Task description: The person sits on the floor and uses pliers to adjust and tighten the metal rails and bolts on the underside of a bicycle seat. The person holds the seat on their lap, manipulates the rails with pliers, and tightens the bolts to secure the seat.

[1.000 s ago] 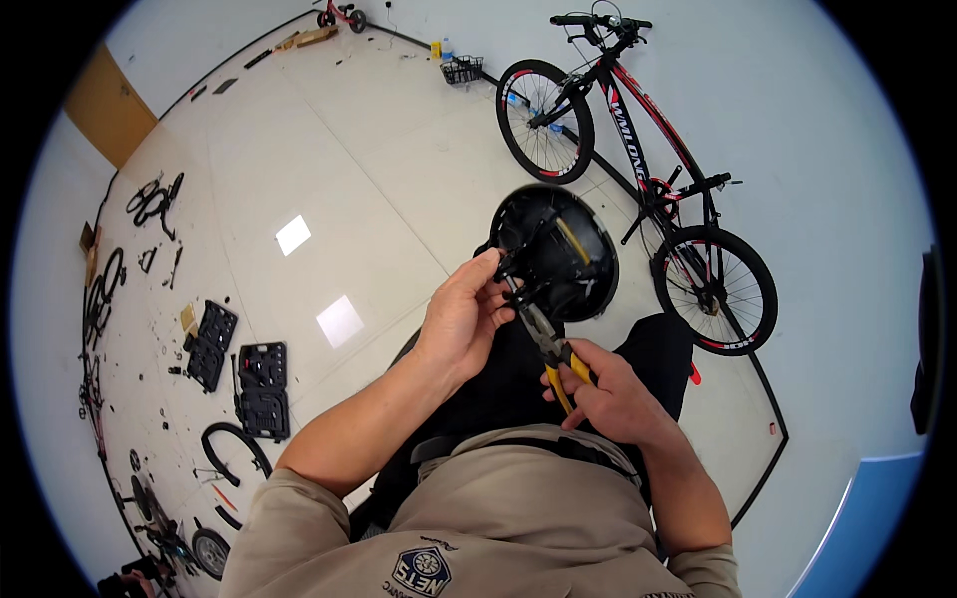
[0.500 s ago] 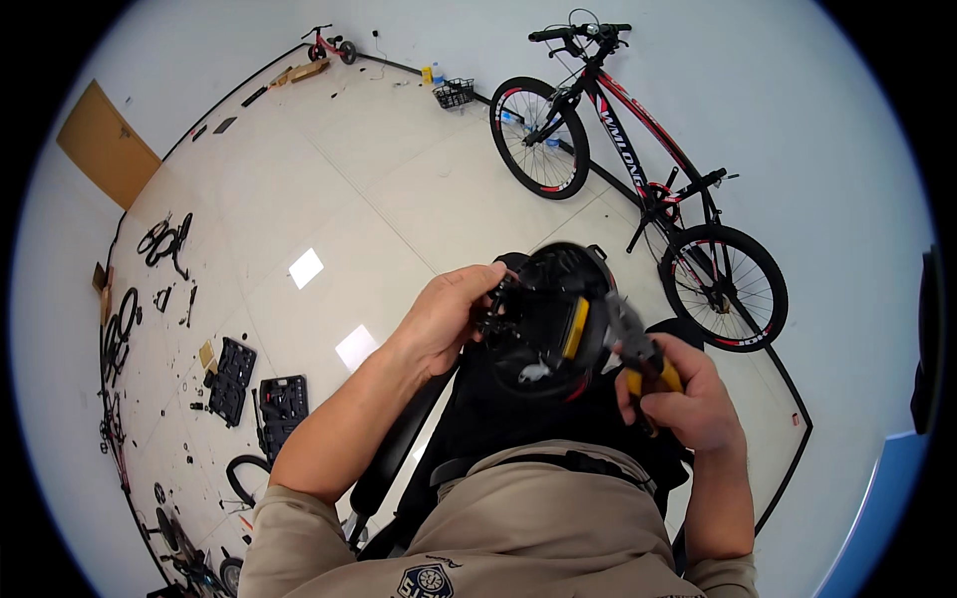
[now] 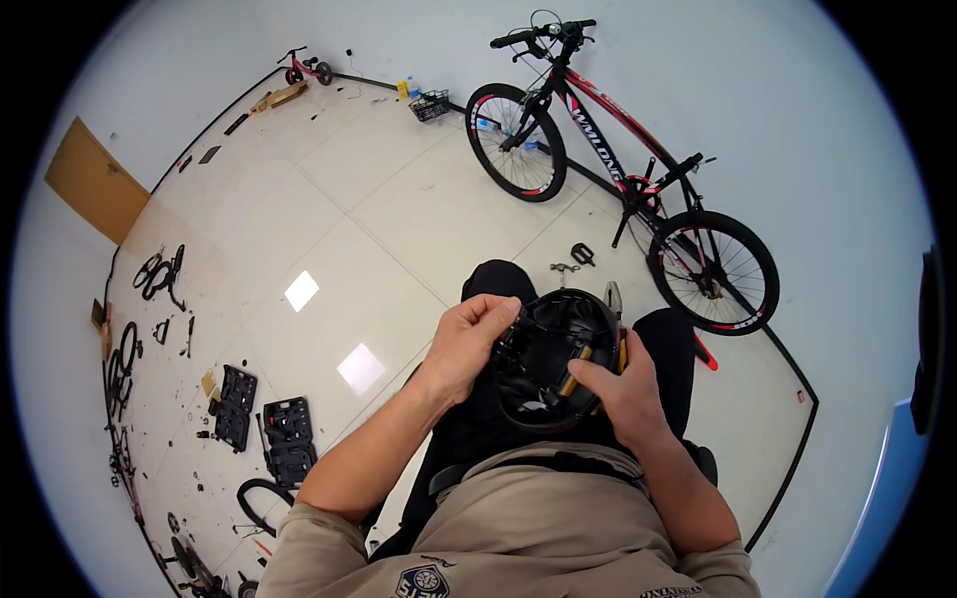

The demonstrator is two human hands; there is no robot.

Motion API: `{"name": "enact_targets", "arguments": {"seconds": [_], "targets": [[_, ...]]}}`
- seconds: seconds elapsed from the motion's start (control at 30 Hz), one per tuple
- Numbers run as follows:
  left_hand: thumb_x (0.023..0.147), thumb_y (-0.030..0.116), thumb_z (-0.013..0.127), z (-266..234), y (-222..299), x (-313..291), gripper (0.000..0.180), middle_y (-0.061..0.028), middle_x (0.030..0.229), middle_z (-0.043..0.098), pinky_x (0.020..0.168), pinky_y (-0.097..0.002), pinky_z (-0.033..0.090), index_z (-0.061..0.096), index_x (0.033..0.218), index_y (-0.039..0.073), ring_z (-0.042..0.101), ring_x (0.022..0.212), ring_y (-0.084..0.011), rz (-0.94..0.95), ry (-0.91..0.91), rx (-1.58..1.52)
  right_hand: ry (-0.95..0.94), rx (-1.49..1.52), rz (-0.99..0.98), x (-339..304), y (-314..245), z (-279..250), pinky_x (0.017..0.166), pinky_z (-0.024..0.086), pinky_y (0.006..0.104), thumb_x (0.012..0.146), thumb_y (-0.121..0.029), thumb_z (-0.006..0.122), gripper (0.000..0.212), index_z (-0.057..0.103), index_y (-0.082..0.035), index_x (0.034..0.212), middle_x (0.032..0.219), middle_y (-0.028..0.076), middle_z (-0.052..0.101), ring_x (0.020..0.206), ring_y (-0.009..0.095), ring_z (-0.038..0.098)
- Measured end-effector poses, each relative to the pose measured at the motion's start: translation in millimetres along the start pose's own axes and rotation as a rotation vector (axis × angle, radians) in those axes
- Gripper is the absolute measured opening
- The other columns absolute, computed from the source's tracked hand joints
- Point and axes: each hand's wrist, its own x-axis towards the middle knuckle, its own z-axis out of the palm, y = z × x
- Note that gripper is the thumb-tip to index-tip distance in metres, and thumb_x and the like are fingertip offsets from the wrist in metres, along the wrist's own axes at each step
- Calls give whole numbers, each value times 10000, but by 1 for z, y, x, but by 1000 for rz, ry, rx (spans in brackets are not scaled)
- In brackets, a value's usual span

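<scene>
I hold a black bicycle helmet [image 3: 546, 364] upside down over my lap, its rounded shell cupped between both hands. The inside faces up: dark, matte padding, a tangle of black straps and some yellow strips near the right rim. The outer shell looks smooth and hard where it catches light along the upper edge.

My left hand [image 3: 469, 344] is closed on the helmet's left rim, fingers curled over the edge and pinching the strap fittings; the grip is narrow and firm. My right hand [image 3: 618, 389] lies against the right rim, fingers spread flat over the inner lining and the thumb outside; a slim yellow-handled tool [image 3: 616, 317] is trapped under this hand against the shell, its metal tip showing above the rim.

The floor [image 3: 329, 229] is glossy pale tile with light reflections. A black-and-red bicycle [image 3: 618, 169] leans at the wall beyond my knees. A small black pedal [image 3: 582, 254] lies on the tile near it. Two open black tool cases [image 3: 261, 424] sit on the floor to my left.
</scene>
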Motion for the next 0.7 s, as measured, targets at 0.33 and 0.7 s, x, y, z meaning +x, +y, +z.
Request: {"name": "enact_targets", "arguments": {"seconds": [0.33,0.7], "targets": [[1036,-40,528,29,9,-48,290,-111,1188,626,625,-223,534,595,1316,-9,723,1002,-166,666,-116,282,-205,542,40,25,22,-62,947,610,401,942,-143,758,484,563,25,1352,1259,147,702,1091,258,724],[781,-103,746,22,22,-53,252,-146,969,694,635,-346,505,708,1015,-21,633,741,-274,1321,96,638,-245,554,-44,27,26,-71,976,611,435,942,-178,771,506,560,9,1362,1282,147,693,1130,274,717]]}}
